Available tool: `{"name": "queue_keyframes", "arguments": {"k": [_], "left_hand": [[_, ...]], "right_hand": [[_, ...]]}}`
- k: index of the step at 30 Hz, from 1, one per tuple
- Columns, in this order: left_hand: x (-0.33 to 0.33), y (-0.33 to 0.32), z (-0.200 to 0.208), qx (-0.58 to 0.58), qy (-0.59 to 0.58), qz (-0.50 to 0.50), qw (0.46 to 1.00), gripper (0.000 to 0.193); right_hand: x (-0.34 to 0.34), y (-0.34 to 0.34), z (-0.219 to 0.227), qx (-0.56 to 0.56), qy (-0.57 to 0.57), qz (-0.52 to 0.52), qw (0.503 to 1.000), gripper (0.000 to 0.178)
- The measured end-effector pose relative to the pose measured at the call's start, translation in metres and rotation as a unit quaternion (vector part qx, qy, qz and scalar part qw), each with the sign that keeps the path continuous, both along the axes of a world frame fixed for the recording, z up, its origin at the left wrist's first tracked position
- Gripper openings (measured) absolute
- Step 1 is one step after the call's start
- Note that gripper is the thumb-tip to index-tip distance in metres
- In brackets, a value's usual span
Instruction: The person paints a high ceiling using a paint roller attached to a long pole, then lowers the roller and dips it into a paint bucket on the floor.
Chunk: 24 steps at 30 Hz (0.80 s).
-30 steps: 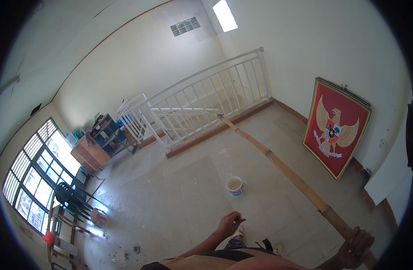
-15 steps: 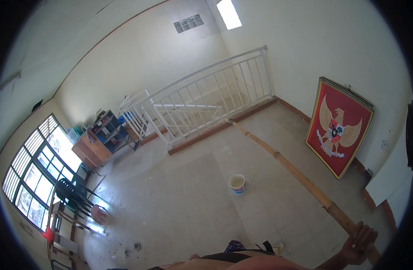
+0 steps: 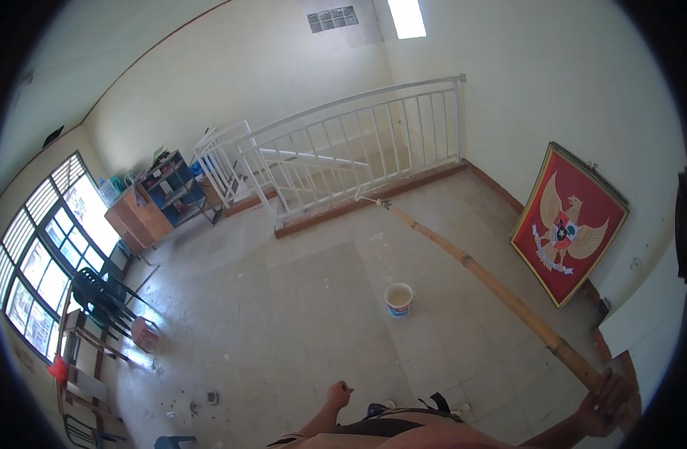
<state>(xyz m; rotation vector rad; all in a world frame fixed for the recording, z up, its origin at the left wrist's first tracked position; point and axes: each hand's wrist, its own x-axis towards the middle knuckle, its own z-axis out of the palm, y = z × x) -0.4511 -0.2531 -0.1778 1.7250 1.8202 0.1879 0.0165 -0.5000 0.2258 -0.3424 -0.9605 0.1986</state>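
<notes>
My right hand (image 3: 610, 402) is wrapped round the thick lower end of a long bamboo pole (image 3: 501, 288). The pole slants away to the far left, and its tip carries a thin pale wire frame (image 3: 368, 199) beside the white railing. Whether a roller sits on that frame is too small to make out. My left hand (image 3: 340, 393) hangs in front of my body, fingers curled in, with nothing visible in it. Left of the pole, a white bucket (image 3: 398, 299) with a coloured label stands on the tiled floor, pale stuff inside.
A white railing (image 3: 343, 146) guards a stair opening ahead. Against the right wall leans a framed red picture (image 3: 564, 224) with a golden eagle. Stacked dark chairs (image 3: 100, 299), a small table and a wooden cabinet (image 3: 138, 221) line the left. Debris (image 3: 193, 408) lies on the floor.
My left hand has come into view at the lower middle. The view has shifted, while my right hand keeps its hold on the bamboo pole.
</notes>
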Motion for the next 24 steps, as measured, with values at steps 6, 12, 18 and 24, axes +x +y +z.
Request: {"name": "queue_keyframes", "arguments": {"k": [6, 12, 18, 24], "left_hand": [[-0.094, -0.010, -0.058, -0.100, 0.253, -0.354, 0.895, 0.043], [-0.149, -0.020, -0.098, -0.302, 0.214, -0.055, 0.927, 0.042], [-0.151, 0.014, -0.101, -0.196, 0.139, -0.006, 0.971, 0.044], [-0.125, 0.054, -0.089, -0.086, 0.025, 0.024, 0.996, 0.049]], "right_hand": [[-0.042, 0.029, 0.020, -0.006, -0.070, 0.054, 0.996, 0.026], [-0.085, 0.041, 0.031, 0.031, 0.021, 0.038, 0.999, 0.023], [-0.107, 0.046, 0.030, 0.036, 0.065, 0.036, 0.997, 0.025], [-0.117, 0.044, 0.031, 0.037, 0.053, 0.032, 0.997, 0.023]]}}
